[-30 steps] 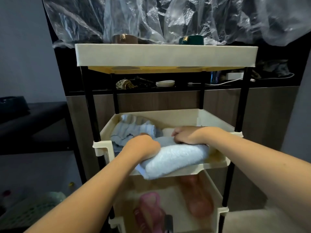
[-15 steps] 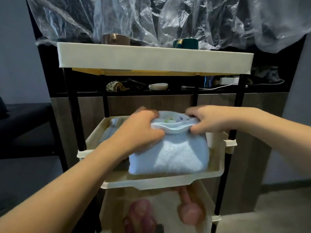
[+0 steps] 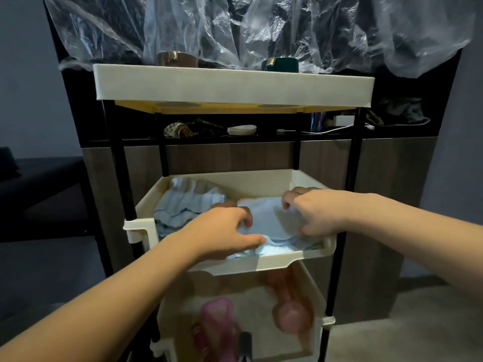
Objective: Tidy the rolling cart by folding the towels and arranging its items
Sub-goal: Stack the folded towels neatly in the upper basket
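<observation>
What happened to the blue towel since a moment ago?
Half a second ago both hands held the folded light blue towel up above the middle tray. Now it has gone down into the tray's right side, looking looser, and the left hand and right hand still grip it. The striped towel stays at the tray's left, and the pink items stay on the bottom shelf.

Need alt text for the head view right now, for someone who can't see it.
Both hands, left and right, grip a pale blue towel in the cart's middle tray; a striped towel lies crumpled at its left.
</observation>
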A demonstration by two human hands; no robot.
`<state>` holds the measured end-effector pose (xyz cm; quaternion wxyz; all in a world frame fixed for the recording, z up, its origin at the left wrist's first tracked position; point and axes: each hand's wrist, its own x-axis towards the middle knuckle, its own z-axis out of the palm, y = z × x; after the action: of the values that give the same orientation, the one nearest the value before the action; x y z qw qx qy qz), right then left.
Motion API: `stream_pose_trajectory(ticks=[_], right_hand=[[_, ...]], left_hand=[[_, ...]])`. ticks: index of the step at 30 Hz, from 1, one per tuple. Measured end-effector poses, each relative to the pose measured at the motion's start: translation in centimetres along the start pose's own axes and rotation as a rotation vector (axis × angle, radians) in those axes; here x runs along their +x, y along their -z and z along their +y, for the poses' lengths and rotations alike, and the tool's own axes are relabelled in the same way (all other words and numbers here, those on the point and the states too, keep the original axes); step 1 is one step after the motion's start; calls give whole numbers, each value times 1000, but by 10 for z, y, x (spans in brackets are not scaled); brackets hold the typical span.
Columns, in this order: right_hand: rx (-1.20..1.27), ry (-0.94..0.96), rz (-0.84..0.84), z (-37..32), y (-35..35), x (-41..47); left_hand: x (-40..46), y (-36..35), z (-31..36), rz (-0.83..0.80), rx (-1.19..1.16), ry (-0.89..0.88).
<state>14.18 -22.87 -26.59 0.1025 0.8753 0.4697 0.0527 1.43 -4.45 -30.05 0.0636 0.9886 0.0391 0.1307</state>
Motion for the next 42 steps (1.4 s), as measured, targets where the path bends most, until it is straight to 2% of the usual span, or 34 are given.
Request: stream_pose_trajectory(ticks=[3, 5, 6, 8, 10, 11, 13, 16, 19, 21, 24, 27, 29, 31, 34, 37, 39, 40, 42], right_hand=[[-53, 15, -112, -12, -2, 4], [-93, -2, -196, -17, -4, 5], [-75, -49, -245, -18, -2, 5], [25, -164, -306, -18, 7, 7], [140, -262, -294, -14, 16, 17], [156, -302, -255, -13, 17, 22], [117, -353, -216, -9, 12, 33], [132, -378, -433, -6, 0, 45], [305, -371, -425, 0, 12, 45], [542, -398, -282, 14, 19, 51], [897, -533, 42, 33, 27, 64], [1077, -632, 276, 40, 32, 81], [1071, -663, 315, 43, 33, 91], [858, -634, 268, 47, 33, 94], [303, -557, 160, 43, 32, 91], [69, -585, 200, 33, 16, 97], [53, -581, 158, 23, 7, 104], [155, -568, 114, 20, 2, 109], [534, -564, 20, 19, -3, 113]], left_hand=[[6, -2, 5, -204, -38, -14], [5, 9, 5, -322, -240, 83], [6, 15, 3, -322, -304, 153], [20, 24, 0, -174, -351, 239], [44, 23, -4, -26, -279, 285], [54, 18, -2, -23, -194, 317], [69, 6, 2, -163, 3, 345], [82, 1, 7, -380, -14, 321], [87, 20, 3, -319, -43, 229], [92, 34, -6, -156, -260, 199], [108, 37, -21, 24, -899, 250], [128, 24, -23, -45, -1371, 323], [136, 21, -20, -120, -1490, 338], [142, 19, -21, -195, -1488, 338], [152, 17, -27, -284, -1377, 442], [162, -2, -28, -244, -983, 624], [163, -18, -26, -239, -755, 666], [166, -26, -26, -222, -748, 678], [170, -34, -23, -159, -767, 699]])
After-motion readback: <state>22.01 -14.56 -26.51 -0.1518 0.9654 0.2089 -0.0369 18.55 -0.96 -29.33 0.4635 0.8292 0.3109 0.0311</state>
